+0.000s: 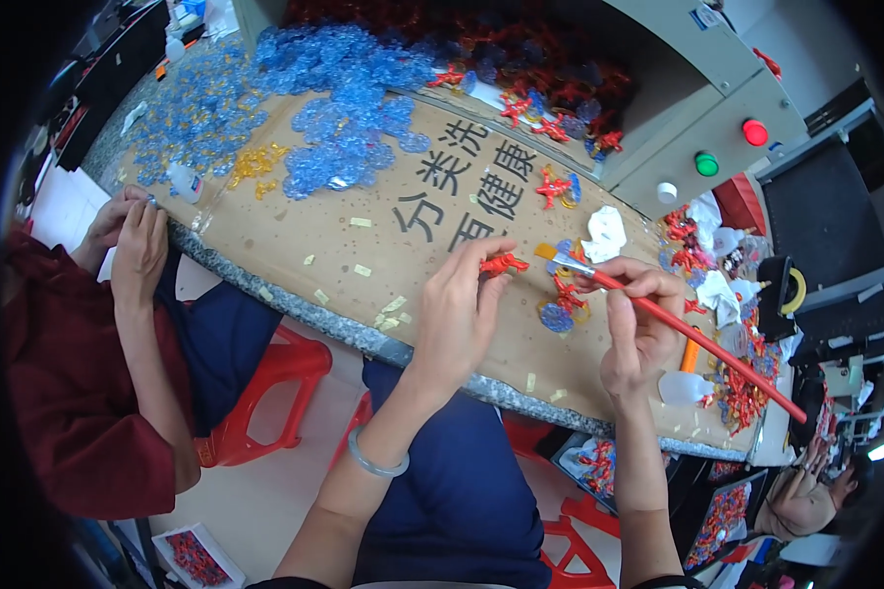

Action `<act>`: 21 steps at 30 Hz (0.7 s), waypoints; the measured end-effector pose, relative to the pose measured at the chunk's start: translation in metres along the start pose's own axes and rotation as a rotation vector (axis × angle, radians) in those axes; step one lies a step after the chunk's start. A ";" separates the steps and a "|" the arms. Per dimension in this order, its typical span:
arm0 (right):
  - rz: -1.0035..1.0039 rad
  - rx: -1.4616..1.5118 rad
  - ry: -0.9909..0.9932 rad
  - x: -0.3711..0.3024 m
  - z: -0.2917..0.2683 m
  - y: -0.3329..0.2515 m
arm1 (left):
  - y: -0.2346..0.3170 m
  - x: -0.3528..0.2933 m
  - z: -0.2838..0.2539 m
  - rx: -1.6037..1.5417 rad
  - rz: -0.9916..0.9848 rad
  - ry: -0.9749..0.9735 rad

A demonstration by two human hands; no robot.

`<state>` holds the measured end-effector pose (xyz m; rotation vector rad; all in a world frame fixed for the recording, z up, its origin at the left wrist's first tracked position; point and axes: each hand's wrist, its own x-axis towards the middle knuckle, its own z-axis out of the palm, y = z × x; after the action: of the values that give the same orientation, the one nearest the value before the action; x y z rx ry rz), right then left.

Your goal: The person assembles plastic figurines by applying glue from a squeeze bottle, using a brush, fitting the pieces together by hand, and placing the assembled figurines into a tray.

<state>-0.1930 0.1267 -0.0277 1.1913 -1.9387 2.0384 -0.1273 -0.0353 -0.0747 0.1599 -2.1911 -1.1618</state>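
My left hand [452,304] pinches a small red plastic figure [504,263] between thumb and fingers above the cardboard. In my right hand [643,314] is a paintbrush [717,342] with a long red handle. Its yellowish bristles point left, close to the figure but apart from it. Beneath the brush lie a few loose red and blue figures [557,316], partly hidden by it. A crumpled white tissue [605,232] rests just beyond my right hand.
Brown cardboard [344,236] with large black characters covers the stone-edged table. Blue translucent pieces [339,128] are heaped at the far left, beside yellow ones [255,165]. A grey machine housing [697,118] with buttons stands behind. A white bottle [685,388] lies right. A co-worker [98,363] sits at left.
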 end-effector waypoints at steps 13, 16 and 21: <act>-0.196 0.034 0.036 0.010 0.005 0.015 | 0.004 0.002 -0.004 -0.710 -0.268 -0.111; -0.058 0.068 0.048 0.009 0.001 0.013 | 0.004 0.002 -0.004 -0.658 -0.255 -0.128; -0.030 0.065 -0.079 0.008 0.005 0.016 | 0.014 0.003 -0.012 -0.531 -0.379 -0.288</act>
<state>-0.2045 0.1154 -0.0365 1.3257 -1.8893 2.0844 -0.1200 -0.0365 -0.0571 0.1920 -2.0513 -2.0481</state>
